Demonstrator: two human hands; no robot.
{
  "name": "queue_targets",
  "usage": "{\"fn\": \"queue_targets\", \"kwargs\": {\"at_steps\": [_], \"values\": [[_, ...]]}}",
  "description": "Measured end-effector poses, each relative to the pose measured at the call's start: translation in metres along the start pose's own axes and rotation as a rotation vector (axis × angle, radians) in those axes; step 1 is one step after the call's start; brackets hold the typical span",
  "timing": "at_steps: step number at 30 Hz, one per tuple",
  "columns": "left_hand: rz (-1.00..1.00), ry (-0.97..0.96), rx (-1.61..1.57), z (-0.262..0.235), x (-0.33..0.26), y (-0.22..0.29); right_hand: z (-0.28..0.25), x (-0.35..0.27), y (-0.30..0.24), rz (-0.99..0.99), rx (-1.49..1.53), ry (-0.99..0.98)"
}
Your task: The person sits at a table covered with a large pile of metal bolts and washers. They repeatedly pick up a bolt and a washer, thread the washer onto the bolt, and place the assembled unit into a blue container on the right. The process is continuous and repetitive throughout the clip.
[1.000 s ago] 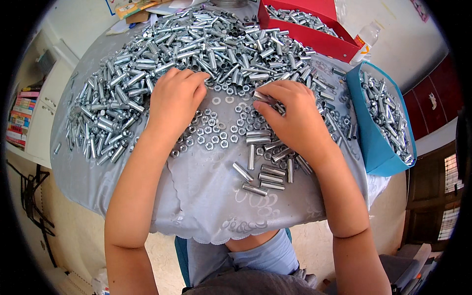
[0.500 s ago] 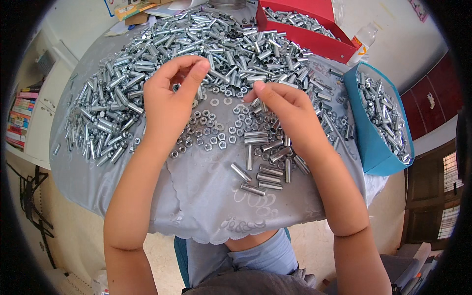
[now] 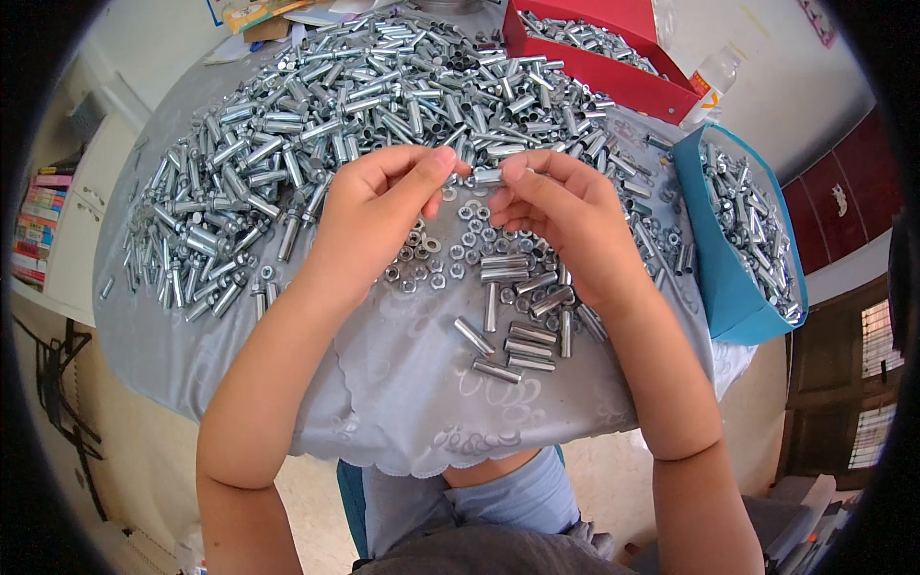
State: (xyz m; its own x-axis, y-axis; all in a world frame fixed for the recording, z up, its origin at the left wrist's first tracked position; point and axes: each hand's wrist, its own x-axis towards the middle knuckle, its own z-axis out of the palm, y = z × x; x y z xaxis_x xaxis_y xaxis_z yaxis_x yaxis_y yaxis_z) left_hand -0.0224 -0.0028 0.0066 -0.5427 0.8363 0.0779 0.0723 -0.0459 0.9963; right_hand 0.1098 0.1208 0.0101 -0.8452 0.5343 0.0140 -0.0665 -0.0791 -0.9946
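The left hand and the right hand met above the desk, both pinching one small metal sleeve by its ends, probably to fit parts together. Loose nuts lay just beneath, within easy reach.

Worktop: round worktop under a grey cloth with a scalloped hem.
Floor: pale tiled floor below the worktop's near edge.
Left of worktop: white cabinet with a row of books.
Right of worktop: white wall, dark red panels, dark wooden window.
Light: bright, even daylight.
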Motion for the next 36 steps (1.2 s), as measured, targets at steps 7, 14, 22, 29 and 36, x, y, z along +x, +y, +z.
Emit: {"fn": "queue_targets", "kwargs": {"at_steps": [7, 14, 22, 29, 36], "values": [[0.025, 0.008, -0.034, 0.004, -0.001, -0.005, 0.002, -0.002, -0.001, -0.008, 0.05, -0.03], [0.007, -0.003, -0.035, 0.002, -0.001, -0.004, 0.003, -0.003, -0.002, -0.064, 0.041, -0.034], [0.022, -0.004, 0.007, 0.0, -0.002, -0.001, 0.003, -0.002, 0.003, -0.137, -0.03, -0.002], [0.037, -0.02, 0.049, 0.0, -0.002, -0.006, 0.008, -0.004, 0.003, -0.155, -0.07, -0.004], [-0.128, -0.037, -0.011, 0.01, -0.01, 0.003, 0.01, -0.004, 0.018, -0.253, -0.191, -0.196]]}}
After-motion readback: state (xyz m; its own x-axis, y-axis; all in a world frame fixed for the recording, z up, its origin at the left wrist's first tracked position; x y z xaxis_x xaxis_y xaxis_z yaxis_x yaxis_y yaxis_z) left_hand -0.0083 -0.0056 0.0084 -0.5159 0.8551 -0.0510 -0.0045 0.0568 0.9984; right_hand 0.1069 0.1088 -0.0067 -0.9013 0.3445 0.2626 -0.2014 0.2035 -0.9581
